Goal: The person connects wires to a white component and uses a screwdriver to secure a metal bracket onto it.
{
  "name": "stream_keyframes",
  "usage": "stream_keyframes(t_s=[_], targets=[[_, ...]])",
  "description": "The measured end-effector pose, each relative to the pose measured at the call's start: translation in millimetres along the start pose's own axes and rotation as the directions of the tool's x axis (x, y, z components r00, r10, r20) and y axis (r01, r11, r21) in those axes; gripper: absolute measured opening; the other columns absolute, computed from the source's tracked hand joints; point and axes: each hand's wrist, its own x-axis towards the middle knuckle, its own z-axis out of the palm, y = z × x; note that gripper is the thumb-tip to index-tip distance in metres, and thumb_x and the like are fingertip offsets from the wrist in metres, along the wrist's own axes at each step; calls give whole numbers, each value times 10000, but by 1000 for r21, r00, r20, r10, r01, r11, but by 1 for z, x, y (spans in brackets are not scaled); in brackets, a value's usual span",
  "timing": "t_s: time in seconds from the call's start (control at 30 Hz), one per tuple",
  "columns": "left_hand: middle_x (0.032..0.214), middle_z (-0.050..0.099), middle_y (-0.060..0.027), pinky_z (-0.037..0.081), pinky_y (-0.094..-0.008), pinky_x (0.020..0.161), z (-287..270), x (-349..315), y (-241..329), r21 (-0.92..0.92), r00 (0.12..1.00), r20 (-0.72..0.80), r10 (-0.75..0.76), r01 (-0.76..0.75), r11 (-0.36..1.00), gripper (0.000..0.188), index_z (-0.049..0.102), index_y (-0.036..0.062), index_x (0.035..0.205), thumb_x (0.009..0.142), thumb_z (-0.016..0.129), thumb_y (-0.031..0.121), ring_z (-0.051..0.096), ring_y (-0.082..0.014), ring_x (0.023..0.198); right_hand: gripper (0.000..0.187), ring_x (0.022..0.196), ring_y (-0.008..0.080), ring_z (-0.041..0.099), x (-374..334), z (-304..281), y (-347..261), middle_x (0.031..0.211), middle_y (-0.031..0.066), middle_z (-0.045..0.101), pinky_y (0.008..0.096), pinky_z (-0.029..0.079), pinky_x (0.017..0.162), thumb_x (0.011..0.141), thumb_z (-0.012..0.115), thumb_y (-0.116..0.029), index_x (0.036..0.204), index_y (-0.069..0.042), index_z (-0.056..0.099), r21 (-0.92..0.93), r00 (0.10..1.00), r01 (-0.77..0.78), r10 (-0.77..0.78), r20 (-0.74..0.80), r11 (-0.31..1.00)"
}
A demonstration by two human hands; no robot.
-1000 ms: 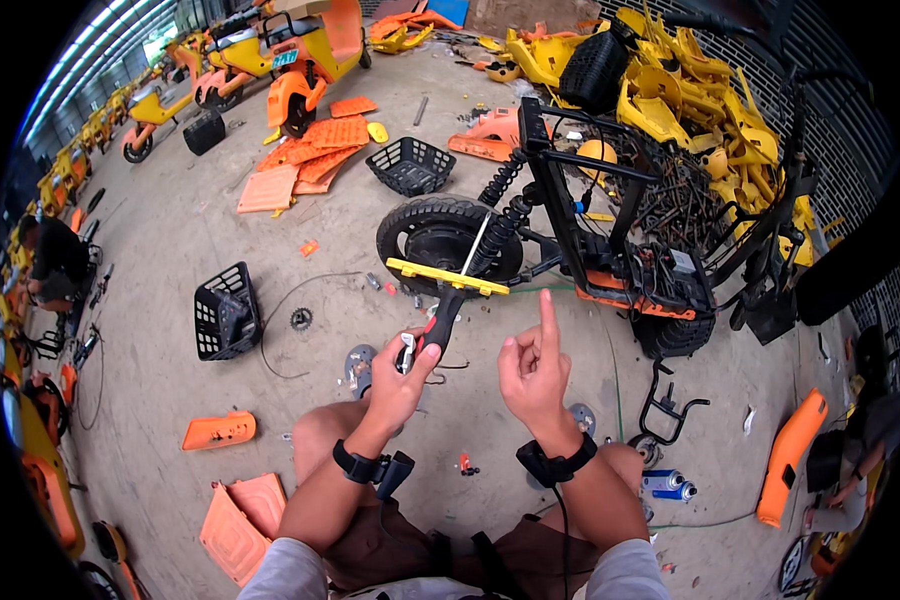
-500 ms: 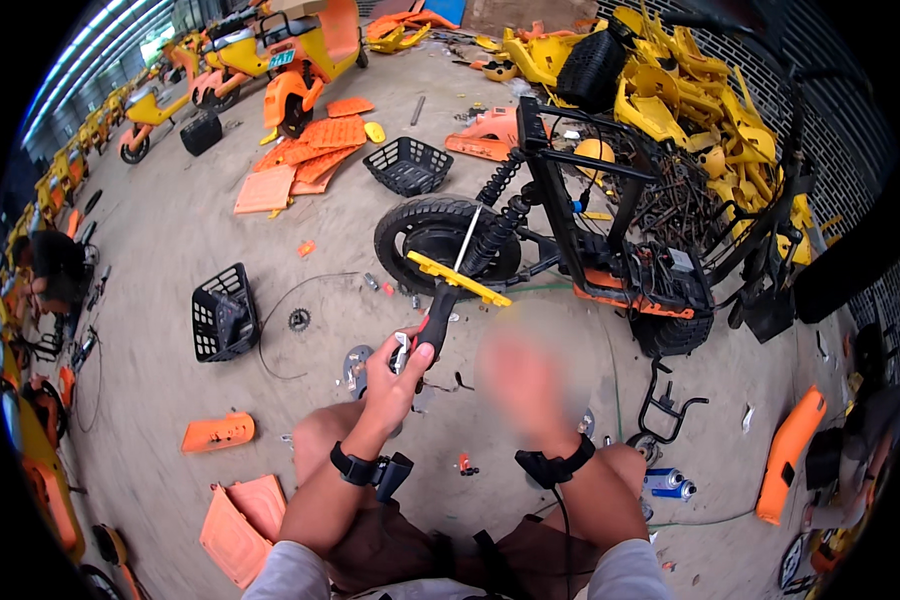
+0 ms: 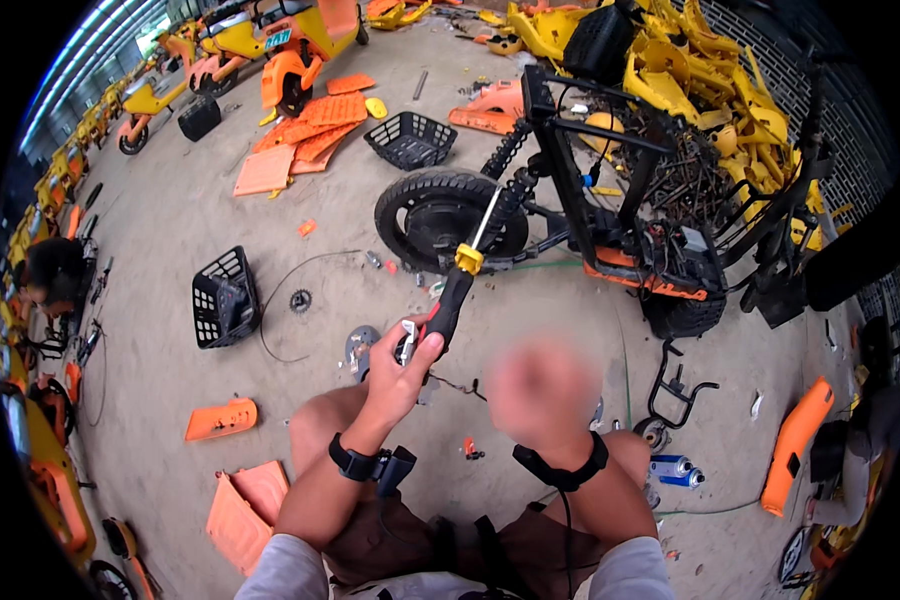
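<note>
My left hand [image 3: 395, 375] is closed round the black-and-red handle of a screwdriver [image 3: 450, 305], its long metal shaft pointing up and away. A yellow piece [image 3: 468, 259] sits on the shaft just above the handle. Against my left fingers shows a small whitish piece [image 3: 408, 338], too small to name. My right hand [image 3: 543, 388] is raised in front of my right knee, apart from the screwdriver; it is blurred, so its fingers do not show. Beyond the screwdriver tip stands a stripped scooter frame [image 3: 625, 185] with its black wheel [image 3: 440, 220] toward me.
Black baskets [image 3: 225, 298] lie on the floor left and ahead. Orange panels [image 3: 300, 150] are piled farther off; yellow covers [image 3: 670, 65] heap up behind the frame. Blue spray cans [image 3: 678, 470] and a black bracket [image 3: 675, 395] lie right. A person [image 3: 50, 275] crouches at far left.
The yellow piece on the screwdriver lay crosswise as a long bar and now looks short, turned end-on. My right hand has shifted slightly right; the view has moved a little.
</note>
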Motion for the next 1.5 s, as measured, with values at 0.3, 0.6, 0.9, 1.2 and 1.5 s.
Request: stream_keyframes(t_s=[0.3, 0.6, 0.9, 1.2, 1.5], targets=[[783, 558, 24, 397, -204, 632, -4, 4, 2, 125, 987, -153, 44, -25, 992, 375, 619, -30, 1127, 894, 693, 255, 469, -46, 702, 356, 585, 299, 638, -104, 19, 57, 719, 115, 655, 404, 482, 533, 846, 614, -165, 1189, -73, 629, -281, 660, -264, 385, 645, 923], [788, 586, 16, 419, -198, 609, 16, -2, 13, 155, 1000, -12, 2, 0, 988, 349, 607, -12, 1149, 910, 681, 232, 505, -41, 678, 555, 505, 263, 594, -13, 10, 27, 643, 80, 595, 332, 474, 488, 812, 602, -96, 1362, -116, 529, -72, 910, -414, 411, -49, 907], [804, 591, 10, 406, -218, 637, -2, 7, -1, 119, 993, -114, -27, 40, 992, 399, 626, -32, 1123, 899, 688, 293, 487, -54, 707, 255, 522, 304, 605, -113, 0, 68, 653, 147, 631, 388, 490, 527, 835, 617, -167, 1060, -88, 710, -337, 614, -237, 410, 674, 911], [793, 574, 19, 414, -202, 617, 7, 1, 7, 100, 998, -52, -36, 41, 994, 360, 607, -28, 1145, 904, 687, 228, 494, -42, 694, 474, 493, 153, 497, -35, 9, 23, 778, 66, 618, 305, 438, 499, 832, 639, -40, 1290, 18, 531, 83, 831, -556, 556, 33, 827], [778, 539, 39, 378, -192, 603, 12, -1, 4, 172, 999, -36, 14, -7, 985, 337, 615, -22, 1137, 904, 683, 213, 450, -31, 675, 700, 494, 102, 455, -14, 0, 29, 673, 16, 572, 233, 409, 498, 846, 619, -33, 1477, -6, 319, 66, 981, -44, 56, -188, 997]])
